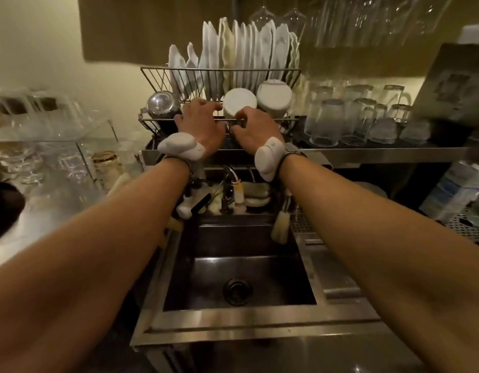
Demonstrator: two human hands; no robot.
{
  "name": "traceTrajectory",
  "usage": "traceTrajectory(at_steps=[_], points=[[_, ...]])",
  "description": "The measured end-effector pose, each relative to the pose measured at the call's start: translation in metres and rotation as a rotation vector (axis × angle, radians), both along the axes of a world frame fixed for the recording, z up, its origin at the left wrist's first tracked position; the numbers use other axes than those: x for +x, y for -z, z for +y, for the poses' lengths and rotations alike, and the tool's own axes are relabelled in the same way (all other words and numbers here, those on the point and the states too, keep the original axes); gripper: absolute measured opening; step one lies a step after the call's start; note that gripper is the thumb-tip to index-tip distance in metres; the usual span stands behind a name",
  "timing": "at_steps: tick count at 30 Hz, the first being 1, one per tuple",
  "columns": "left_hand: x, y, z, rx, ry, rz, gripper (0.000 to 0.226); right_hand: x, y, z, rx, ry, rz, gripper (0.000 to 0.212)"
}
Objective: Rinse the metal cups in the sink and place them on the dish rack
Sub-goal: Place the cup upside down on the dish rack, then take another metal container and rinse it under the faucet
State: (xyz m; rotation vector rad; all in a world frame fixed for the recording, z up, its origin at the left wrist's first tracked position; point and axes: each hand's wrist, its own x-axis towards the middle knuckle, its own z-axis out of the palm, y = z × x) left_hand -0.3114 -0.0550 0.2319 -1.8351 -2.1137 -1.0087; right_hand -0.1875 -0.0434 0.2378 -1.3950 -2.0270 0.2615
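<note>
Both my arms reach over the sink [304, 278] to the lower tier of the wire dish rack [152, 76]. My left hand [200, 122] lies over the rack's front rail, fingers stretched toward a white bowl [239, 102]. My right hand [255, 127] is beside it, its fingers curled down at the rail. Whatever is under either palm is hidden. A shiny metal cup [161, 103] sits upside down at the left end of the lower tier, just left of my left hand. The sink basin holds no cups; only its drain [237, 290] shows.
White plates [243, 52] stand in the upper tier, and a second white bowl [273, 96] sits lower right. Upturned glasses [351, 117] fill the shelf to the right. The faucet [229, 181], sponges and a brush [280, 227] crowd the sink's back edge. Glassware [60, 160] stands on the left counter.
</note>
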Motion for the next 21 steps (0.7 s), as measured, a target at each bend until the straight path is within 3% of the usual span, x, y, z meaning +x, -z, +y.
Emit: traceTrajectory(at_steps=[3, 10, 21], points=[[0.081, 0.028, -0.008, -0.149, 0.118, -0.02, 0.04, 0.078, 0.027, -0.017, -0.109, 0.008, -0.012, 0.036], [0.183, 0.082, -0.005, -0.462, 0.397, -0.135, 0.036, 0.188, 0.092, -0.016, -0.313, 0.048, -0.063, 0.027], [0.325, 0.168, 0.037, -0.695, 0.602, -0.172, 0.039, 0.324, 0.161, 0.011, -0.5, 0.267, -0.083, 0.031]])
